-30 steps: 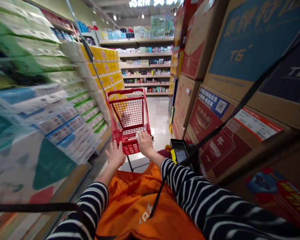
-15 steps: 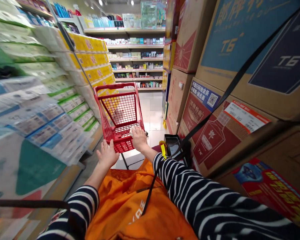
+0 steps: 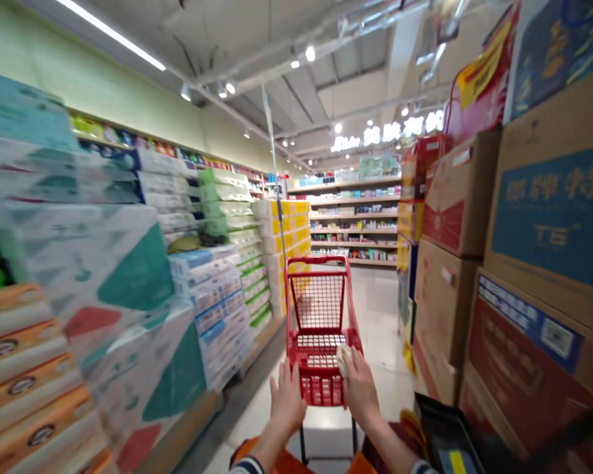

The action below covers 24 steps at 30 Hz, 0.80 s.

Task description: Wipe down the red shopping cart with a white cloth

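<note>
Red wire shopping cart [image 3: 321, 329] stands just ahead of both hands on a pale tile floor [image 3: 380, 342]. The left hand [image 3: 286, 401] has its fingers [image 3: 281, 380] spread open at the cart's near end; the right hand [image 3: 360, 388] curls over a small white object [image 3: 344, 361] on the cart's rim. Wrapped tissue packs [image 3: 217, 296] stack left of the cart, cardboard boxes [image 3: 445, 309] right of it

Your head-worn camera looked forward and slightly down along the store aisle [image 3: 380, 329] from above your hands, with your left hand [image 3: 286, 398] and right hand [image 3: 360, 388] low in the frame behind the red shopping cart [image 3: 319, 303]. It sat close to the stacked tissue packs [image 3: 128, 263] on the left and the cardboard cartons [image 3: 445, 309] on the right, and it faced the far shelves [image 3: 353, 220].
</note>
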Each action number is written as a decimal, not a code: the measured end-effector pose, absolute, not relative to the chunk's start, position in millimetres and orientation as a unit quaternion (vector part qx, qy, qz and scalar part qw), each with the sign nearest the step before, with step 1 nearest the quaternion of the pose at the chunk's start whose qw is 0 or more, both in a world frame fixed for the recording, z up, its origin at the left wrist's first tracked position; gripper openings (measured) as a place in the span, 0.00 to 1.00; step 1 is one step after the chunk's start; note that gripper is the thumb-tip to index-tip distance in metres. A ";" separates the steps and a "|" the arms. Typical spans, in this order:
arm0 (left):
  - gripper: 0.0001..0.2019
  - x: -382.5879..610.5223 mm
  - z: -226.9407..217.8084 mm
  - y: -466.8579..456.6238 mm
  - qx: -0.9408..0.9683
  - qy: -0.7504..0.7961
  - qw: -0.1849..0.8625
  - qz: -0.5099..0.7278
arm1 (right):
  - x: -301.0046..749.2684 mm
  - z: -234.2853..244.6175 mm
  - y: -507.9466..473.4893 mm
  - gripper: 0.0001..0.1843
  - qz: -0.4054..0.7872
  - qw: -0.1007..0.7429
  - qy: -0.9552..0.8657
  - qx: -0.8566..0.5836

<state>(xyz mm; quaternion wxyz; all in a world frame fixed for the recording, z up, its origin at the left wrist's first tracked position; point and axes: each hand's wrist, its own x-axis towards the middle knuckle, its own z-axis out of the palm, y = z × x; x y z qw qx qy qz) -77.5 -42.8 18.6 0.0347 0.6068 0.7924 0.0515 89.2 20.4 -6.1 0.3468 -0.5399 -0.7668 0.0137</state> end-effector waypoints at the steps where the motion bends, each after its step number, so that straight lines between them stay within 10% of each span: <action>1: 0.37 -72.6 20.6 -39.4 0.616 0.783 0.035 0.074 | 85.5 -11.7 23.5 0.29 0.020 0.349 -0.774 -0.528; 10: 0.30 -39.7 46.6 -17.5 0.647 0.731 0.157 0.154 | 46.7 -18.4 26.8 0.43 0.164 0.302 -0.822 -0.454; 18: 0.26 -33.6 31.5 -8.0 0.647 0.746 0.083 0.138 | 73.3 -35.1 28.9 0.41 0.146 0.433 -0.779 -0.430; 24: 0.25 -81.1 27.5 -19.2 0.688 0.710 0.020 0.148 | 86.3 -7.3 11.9 0.37 0.085 0.314 -0.777 -0.538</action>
